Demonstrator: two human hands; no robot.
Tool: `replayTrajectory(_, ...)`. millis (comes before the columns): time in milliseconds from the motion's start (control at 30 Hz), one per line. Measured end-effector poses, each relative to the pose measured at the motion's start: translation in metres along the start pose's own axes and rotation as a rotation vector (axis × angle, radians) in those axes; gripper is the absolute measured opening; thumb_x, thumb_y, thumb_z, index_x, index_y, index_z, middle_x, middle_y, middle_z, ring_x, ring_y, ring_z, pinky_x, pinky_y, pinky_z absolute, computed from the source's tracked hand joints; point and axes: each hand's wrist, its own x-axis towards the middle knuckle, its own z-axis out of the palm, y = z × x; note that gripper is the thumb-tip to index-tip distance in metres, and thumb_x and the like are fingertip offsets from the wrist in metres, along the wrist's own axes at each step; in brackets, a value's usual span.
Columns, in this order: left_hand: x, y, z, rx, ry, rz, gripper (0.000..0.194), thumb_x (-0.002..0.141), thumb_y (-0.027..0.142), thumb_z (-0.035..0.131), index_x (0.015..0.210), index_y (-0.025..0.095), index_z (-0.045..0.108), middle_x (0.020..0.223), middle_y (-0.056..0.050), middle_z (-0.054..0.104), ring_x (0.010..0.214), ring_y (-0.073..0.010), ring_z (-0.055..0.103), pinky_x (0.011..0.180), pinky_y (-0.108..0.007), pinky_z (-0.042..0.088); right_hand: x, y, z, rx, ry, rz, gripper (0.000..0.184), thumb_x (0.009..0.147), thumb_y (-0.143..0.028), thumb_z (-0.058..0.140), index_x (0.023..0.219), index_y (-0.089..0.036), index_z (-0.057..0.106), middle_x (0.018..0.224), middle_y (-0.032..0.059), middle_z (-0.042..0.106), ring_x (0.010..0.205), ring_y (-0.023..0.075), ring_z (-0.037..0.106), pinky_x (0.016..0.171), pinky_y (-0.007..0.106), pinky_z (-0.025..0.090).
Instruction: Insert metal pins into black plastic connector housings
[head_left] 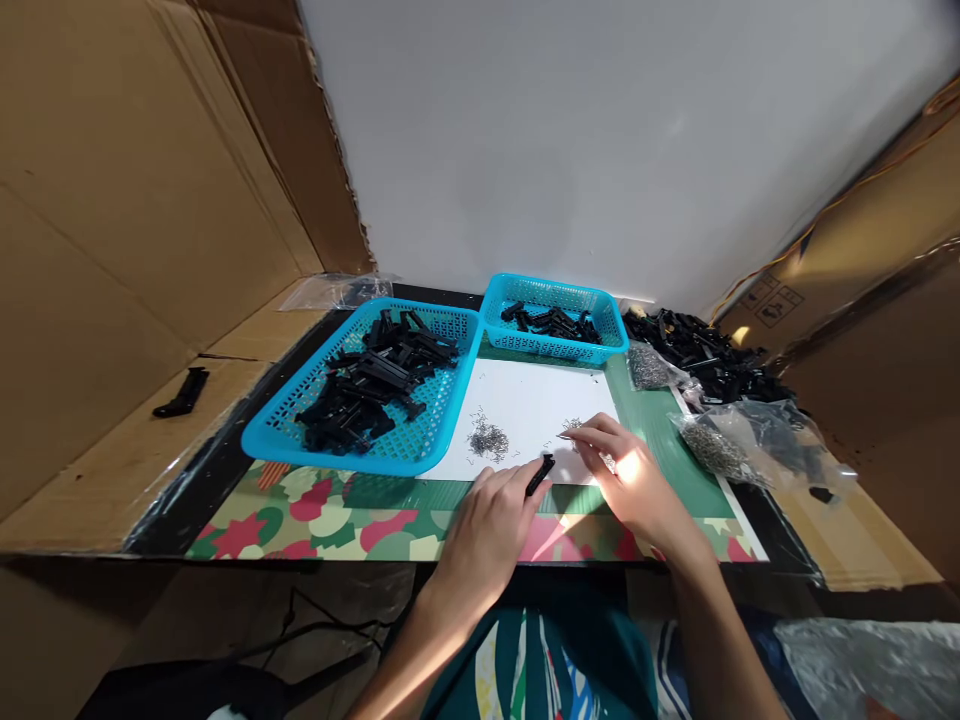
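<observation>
My left hand (491,520) is closed around a small black plastic part (540,475), whose notched end sticks up between thumb and forefinger. It rests at the front edge of a white sheet (517,385). My right hand (619,470) has its fingers pinched together over a small pile of tiny metal pieces (572,428) at the sheet's right side, partly covered by the hand. Whatever lies between those fingertips is too small to name. Another pile of thin metal pieces (489,440) lies on the sheet, just beyond my left hand.
A large blue basket (439,440) of black plastic parts stands left, a smaller blue basket (555,347) behind the sheet. At right are heaped black parts (697,350) and clear bags of metal pieces (712,445). One black part (184,393) lies far left. Cardboard walls (135,200) flank the table.
</observation>
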Motion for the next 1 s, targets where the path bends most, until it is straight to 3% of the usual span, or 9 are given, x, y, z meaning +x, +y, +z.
replayTrajectory(167, -0.001, 0.000, 0.001, 0.026, 0.016, 0.023, 0.031, 0.109, 0.032, 0.059, 0.136, 0.021, 0.069, 0.123, -0.007, 0.082, 0.109, -0.0297, 0.077, 0.091, -0.042, 0.060, 0.000, 0.011, 0.005, 0.035, 0.088, -0.022, 0.025, 0.105, -0.026, 0.056, 0.099, -0.024, 0.080, 0.104, 0.0077, 0.069, 0.096, 0.0240, 0.069, 0.085, 0.038, 0.053)
replayTrajectory(300, -0.003, -0.001, 0.003, 0.052, 0.054, 0.051, 0.029, 0.110, 0.034, 0.056, 0.133, 0.024, 0.071, 0.115, -0.006, 0.083, 0.100, -0.0289, 0.078, 0.084, -0.041, 0.059, -0.004, 0.019, 0.007, -0.001, 0.088, -0.034, 0.020, 0.101, -0.025, 0.064, 0.112, -0.024, 0.080, 0.112, 0.0095, 0.069, 0.107, 0.0271, 0.066, 0.093, 0.041, 0.054)
replayTrajectory(467, -0.003, -0.004, 0.008, 0.055, 0.072, 0.057, 0.032, 0.110, 0.036, 0.055, 0.136, 0.022, 0.069, 0.119, -0.007, 0.082, 0.103, -0.0288, 0.077, 0.089, -0.042, 0.058, -0.005, 0.022, 0.000, -0.157, -0.049, -0.093, 0.009, 0.097, -0.028, 0.073, 0.101, -0.027, 0.081, 0.110, 0.0078, 0.068, 0.106, 0.0296, 0.058, 0.093, 0.045, 0.051)
replayTrajectory(600, -0.003, -0.004, 0.007, 0.052, 0.053, 0.048, 0.033, 0.110, 0.035, 0.056, 0.138, 0.022, 0.067, 0.121, -0.007, 0.082, 0.105, -0.0294, 0.076, 0.089, -0.043, 0.059, 0.000, 0.020, -0.002, -0.207, -0.107, -0.119, 0.017, 0.099, -0.015, 0.063, 0.092, -0.024, 0.075, 0.107, 0.0080, 0.067, 0.102, 0.0282, 0.056, 0.091, 0.043, 0.048)
replayTrajectory(767, -0.003, -0.003, 0.004, -0.004, 0.035, 0.046, 0.031, 0.111, 0.033, 0.053, 0.138, 0.024, 0.066, 0.125, -0.005, 0.080, 0.109, -0.0278, 0.075, 0.090, -0.042, 0.059, 0.000, 0.008, -0.009, -0.094, 0.004, -0.019, 0.015, 0.103, -0.018, 0.051, 0.097, -0.024, 0.063, 0.103, 0.0060, 0.067, 0.101, 0.0261, 0.058, 0.088, 0.037, 0.045)
replayTrajectory(867, -0.004, -0.002, 0.004, -0.041, 0.111, 0.051, 0.033, 0.111, 0.029, 0.053, 0.143, 0.025, 0.062, 0.132, -0.005, 0.077, 0.116, -0.0274, 0.074, 0.095, -0.041, 0.059, -0.003, -0.003, -0.012, 0.016, 0.042, 0.076, 0.015, 0.109, -0.027, 0.045, 0.103, -0.025, 0.058, 0.093, 0.0025, 0.064, 0.086, 0.0218, 0.057, 0.078, 0.034, 0.043)
replayTrajectory(1000, -0.004, -0.001, 0.002, -0.107, 0.248, 0.097, 0.035, 0.112, 0.027, 0.049, 0.147, 0.026, 0.057, 0.132, -0.006, 0.076, 0.115, -0.0257, 0.075, 0.095, -0.038, 0.059, -0.008, -0.010, -0.002, 0.206, -0.019, 0.136, 0.015, 0.109, -0.034, 0.047, 0.109, -0.025, 0.060, 0.081, -0.0025, 0.054, 0.072, 0.0174, 0.049, 0.068, 0.030, 0.038)
